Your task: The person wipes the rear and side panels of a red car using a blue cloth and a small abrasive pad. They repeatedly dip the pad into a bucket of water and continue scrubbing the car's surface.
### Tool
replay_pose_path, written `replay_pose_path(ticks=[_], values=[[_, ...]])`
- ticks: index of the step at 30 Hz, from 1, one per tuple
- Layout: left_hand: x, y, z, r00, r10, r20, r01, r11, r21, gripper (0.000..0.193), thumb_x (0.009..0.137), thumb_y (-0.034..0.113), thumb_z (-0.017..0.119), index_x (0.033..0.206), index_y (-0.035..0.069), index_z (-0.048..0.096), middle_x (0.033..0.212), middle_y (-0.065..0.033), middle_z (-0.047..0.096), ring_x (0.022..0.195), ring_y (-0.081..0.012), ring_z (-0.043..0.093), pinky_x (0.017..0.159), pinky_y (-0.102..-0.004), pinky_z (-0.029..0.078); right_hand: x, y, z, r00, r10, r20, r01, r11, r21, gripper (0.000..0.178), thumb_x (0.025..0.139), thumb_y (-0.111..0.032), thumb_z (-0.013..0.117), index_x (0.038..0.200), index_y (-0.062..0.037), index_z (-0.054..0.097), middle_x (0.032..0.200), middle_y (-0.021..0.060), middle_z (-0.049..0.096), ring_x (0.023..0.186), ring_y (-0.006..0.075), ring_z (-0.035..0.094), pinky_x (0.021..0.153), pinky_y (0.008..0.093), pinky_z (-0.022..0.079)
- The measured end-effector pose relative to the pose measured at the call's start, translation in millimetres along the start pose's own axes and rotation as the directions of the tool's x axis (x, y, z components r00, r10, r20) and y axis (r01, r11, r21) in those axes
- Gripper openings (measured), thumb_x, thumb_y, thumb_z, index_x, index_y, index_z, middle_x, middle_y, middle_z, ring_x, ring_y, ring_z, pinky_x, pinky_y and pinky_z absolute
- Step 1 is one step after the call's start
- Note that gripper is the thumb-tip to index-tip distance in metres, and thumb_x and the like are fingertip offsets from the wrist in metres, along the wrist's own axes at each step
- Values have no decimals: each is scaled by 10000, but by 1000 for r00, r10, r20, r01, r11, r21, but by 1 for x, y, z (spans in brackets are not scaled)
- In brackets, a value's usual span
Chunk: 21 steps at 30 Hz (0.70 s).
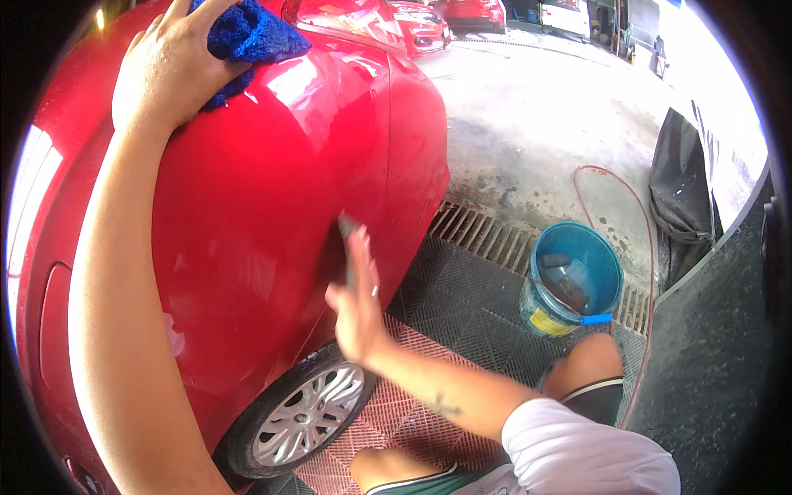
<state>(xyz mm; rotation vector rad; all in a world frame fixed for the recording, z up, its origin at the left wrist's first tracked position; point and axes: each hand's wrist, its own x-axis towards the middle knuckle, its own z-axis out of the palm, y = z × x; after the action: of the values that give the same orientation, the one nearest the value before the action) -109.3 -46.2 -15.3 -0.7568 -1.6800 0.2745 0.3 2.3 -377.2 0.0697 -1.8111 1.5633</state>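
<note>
A red car's rear body panel (pixel 239 214) fills the left and middle of the view, with glossy patches and duller ones. At its top, my left hand (pixel 169 74) is closed around a bunched blue cloth (pixel 260 37) that rests on the paint. Lower down, my right hand (pixel 360 309) presses a thin dark grey pad (pixel 350 235) against the panel's side, fingers stretched along it. The pad is seen edge-on, so its exact kind is unclear. Below this hand sits the car's wheel (pixel 305 421), with a silver rim.
A blue bucket (pixel 538 285) holding water and dark blocks stands to the right, a blue-handled tool (pixel 597 319) at its rim. A drain grate (pixel 478 235) crosses the floor beyond the grid mats (pixel 454 289). A red hose (pixel 652 272) curves past the bucket. Other cars stand far off.
</note>
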Motion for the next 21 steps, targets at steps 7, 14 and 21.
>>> replay_pose_path(ticks=[7, 14, 21], values=[[-4, 36, -34, 997, -76, 27, 77, 997, -30, 620, 777, 467, 881, 1295, 174, 708, 1268, -143, 650, 1227, -353, 647, 1089, -458, 499, 0, 13, 7, 995, 58, -86, -50, 994, 97, 860, 1018, -245, 446, 1725, 57, 62, 1819, 279, 32, 1703, 373, -5, 1360, 512, -2], [1, 41, -34, 996, -81, 38, 82, 997, -14, 644, 757, 455, 904, 1304, 177, 706, 1273, -133, 652, 1240, -347, 648, 1101, -457, 497, 35, 47, -11, 983, -110, -145, 115, 993, 32, 900, 968, -159, 504, 1724, 58, 68, 1805, 317, 24, 1695, 425, 2, 1354, 554, 34], [-6, 46, -26, 996, -85, 16, 85, 996, 7, 661, 756, 456, 911, 1330, 199, 706, 1274, -128, 653, 1244, -335, 653, 1110, -453, 494, 137, 56, -69, 950, -303, -74, 279, 932, -233, 874, 988, -156, 525, 1735, 18, 108, 1816, 277, 63, 1700, 396, 31, 1353, 557, 48]])
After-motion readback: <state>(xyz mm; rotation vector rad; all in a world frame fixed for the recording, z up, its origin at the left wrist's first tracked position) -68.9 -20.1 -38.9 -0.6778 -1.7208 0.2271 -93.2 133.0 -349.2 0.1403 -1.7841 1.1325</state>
